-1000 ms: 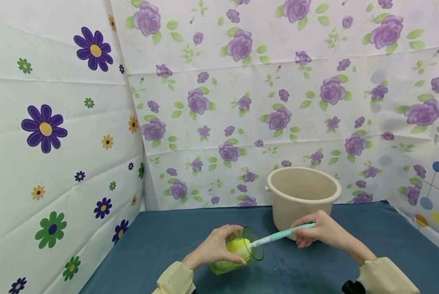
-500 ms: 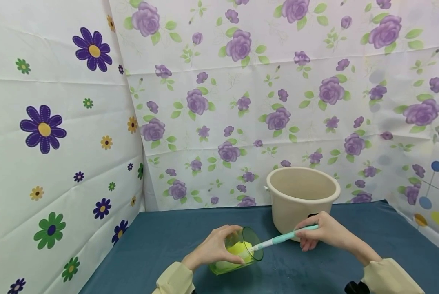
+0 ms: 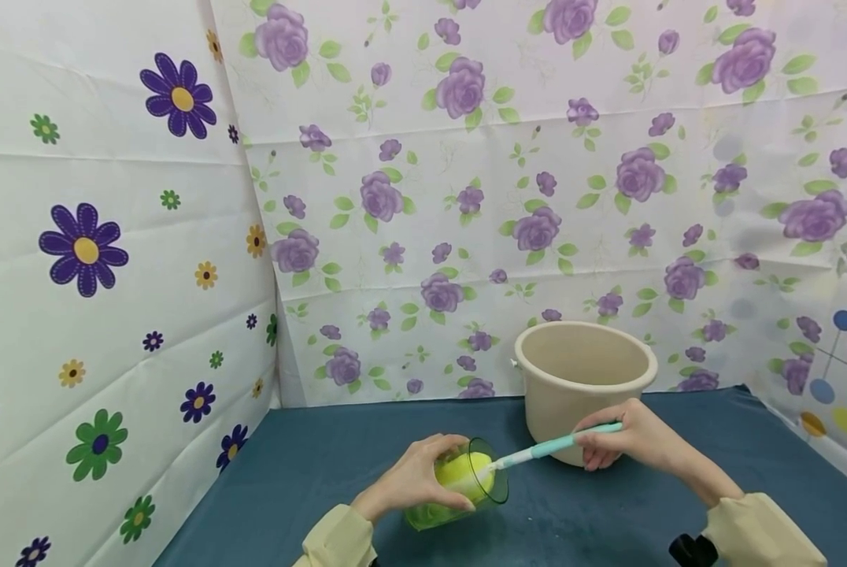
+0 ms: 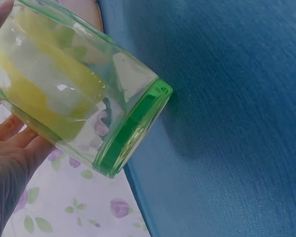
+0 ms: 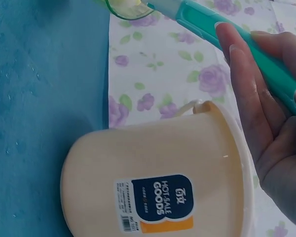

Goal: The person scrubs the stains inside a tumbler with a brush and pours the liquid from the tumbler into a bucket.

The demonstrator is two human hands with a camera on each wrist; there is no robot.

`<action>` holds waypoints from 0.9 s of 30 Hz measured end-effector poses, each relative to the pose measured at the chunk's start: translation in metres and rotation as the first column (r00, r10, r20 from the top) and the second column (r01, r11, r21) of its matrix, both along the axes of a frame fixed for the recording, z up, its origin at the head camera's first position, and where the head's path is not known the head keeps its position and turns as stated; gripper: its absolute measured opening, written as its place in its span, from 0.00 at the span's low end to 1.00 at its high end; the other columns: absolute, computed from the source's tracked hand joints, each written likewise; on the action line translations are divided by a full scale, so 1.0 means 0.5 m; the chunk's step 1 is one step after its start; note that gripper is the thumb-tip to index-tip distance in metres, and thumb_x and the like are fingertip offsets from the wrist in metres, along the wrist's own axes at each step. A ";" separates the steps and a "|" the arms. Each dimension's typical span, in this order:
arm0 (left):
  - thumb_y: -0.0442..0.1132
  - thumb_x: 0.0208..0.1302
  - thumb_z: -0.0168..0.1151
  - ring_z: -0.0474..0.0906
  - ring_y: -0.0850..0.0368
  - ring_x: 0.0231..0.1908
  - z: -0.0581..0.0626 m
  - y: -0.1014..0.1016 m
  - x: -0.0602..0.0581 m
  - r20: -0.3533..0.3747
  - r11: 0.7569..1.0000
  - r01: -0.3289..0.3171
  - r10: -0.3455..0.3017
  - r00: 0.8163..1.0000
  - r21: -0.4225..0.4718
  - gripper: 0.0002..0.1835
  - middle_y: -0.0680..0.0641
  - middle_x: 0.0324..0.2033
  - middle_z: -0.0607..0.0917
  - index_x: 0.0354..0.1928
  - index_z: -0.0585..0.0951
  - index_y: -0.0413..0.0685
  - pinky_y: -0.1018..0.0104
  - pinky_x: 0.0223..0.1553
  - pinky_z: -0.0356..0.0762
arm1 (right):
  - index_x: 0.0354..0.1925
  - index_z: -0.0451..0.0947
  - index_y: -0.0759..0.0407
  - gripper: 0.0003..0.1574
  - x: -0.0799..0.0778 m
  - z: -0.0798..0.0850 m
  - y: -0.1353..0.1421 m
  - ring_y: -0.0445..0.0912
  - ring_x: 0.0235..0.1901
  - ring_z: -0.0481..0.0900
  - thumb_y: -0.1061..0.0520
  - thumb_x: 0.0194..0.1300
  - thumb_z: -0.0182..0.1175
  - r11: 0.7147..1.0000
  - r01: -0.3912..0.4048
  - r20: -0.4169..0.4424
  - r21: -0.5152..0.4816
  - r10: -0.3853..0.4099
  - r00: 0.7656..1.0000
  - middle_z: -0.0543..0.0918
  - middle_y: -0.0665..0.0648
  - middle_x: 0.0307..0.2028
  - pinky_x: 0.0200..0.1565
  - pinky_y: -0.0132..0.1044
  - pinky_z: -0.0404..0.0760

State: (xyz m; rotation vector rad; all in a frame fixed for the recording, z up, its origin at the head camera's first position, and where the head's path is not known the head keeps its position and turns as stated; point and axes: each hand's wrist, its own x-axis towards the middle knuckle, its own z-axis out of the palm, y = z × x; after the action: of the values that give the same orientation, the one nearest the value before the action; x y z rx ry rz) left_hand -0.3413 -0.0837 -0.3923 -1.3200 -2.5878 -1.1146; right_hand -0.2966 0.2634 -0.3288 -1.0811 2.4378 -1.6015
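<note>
A clear green-tinted glass (image 3: 434, 516) lies tilted in my left hand (image 3: 411, 479), its mouth facing right. My left fingers and thumb wrap round its side; the thick green base (image 4: 133, 129) shows in the left wrist view, close over the blue cloth. Inside the glass sits the yellow sponge head (image 3: 464, 475) of a cup brush, near the mouth. The brush's teal and white handle (image 5: 207, 22) slants out past the rim. My right hand (image 3: 634, 442) pinches the handle near its far end, in front of the bucket.
A beige bucket (image 3: 554, 409) stands at the back right, with a dark blue and orange label (image 5: 163, 202) facing the right wrist view. Water drops dot the blue tablecloth (image 3: 331, 449). Floral sheets (image 3: 423, 213) hang behind and at the sides.
My right hand has moved a little to the right with the brush, and the sponge head has slid towards the glass's mouth. My left hand and the glass have stayed in place.
</note>
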 end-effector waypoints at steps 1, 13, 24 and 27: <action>0.54 0.45 0.71 0.70 0.63 0.41 0.001 0.000 0.001 0.001 1.000 0.001 -0.001 1.000 0.000 0.39 0.58 0.42 0.73 0.60 0.69 0.50 0.66 0.39 0.71 | 0.40 0.78 0.73 0.11 -0.004 -0.001 0.003 0.55 0.23 0.80 0.65 0.63 0.55 1.000 0.004 -0.002 0.005 -0.004 1.000 0.82 0.61 0.25 0.24 0.49 0.77; 0.54 0.45 0.71 0.70 0.61 0.39 0.001 -0.003 -0.002 0.004 1.000 -0.002 0.002 1.000 -0.001 0.39 0.58 0.40 0.73 0.61 0.68 0.53 0.66 0.38 0.71 | 0.39 0.79 0.73 0.10 0.003 0.006 0.016 0.54 0.21 0.80 0.66 0.62 0.55 0.999 -0.035 -0.008 0.022 0.035 0.999 0.81 0.61 0.23 0.21 0.50 0.76; 0.54 0.45 0.70 0.71 0.63 0.43 0.001 -0.004 -0.004 0.030 1.000 0.005 -0.006 1.000 0.008 0.40 0.57 0.44 0.74 0.61 0.68 0.52 0.65 0.40 0.71 | 0.41 0.78 0.73 0.10 -0.001 0.006 0.018 0.55 0.22 0.80 0.67 0.63 0.54 1.000 -0.009 -0.018 -0.012 0.009 1.000 0.82 0.61 0.25 0.22 0.49 0.77; 0.55 0.45 0.70 0.71 0.63 0.43 0.002 -0.003 -0.001 0.030 1.000 -0.003 0.002 1.000 0.009 0.40 0.58 0.44 0.73 0.61 0.68 0.53 0.66 0.40 0.71 | 0.41 0.78 0.73 0.11 -0.002 0.007 0.017 0.56 0.23 0.80 0.66 0.63 0.54 1.000 -0.001 -0.022 -0.008 0.001 1.000 0.82 0.61 0.25 0.23 0.48 0.77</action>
State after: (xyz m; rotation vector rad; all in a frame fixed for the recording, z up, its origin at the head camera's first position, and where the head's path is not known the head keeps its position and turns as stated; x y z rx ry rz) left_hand -0.3420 -0.0852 -0.3913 -1.3079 -2.6014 -1.1538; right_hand -0.2974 0.2721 -0.3252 -1.1076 2.4462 -1.6091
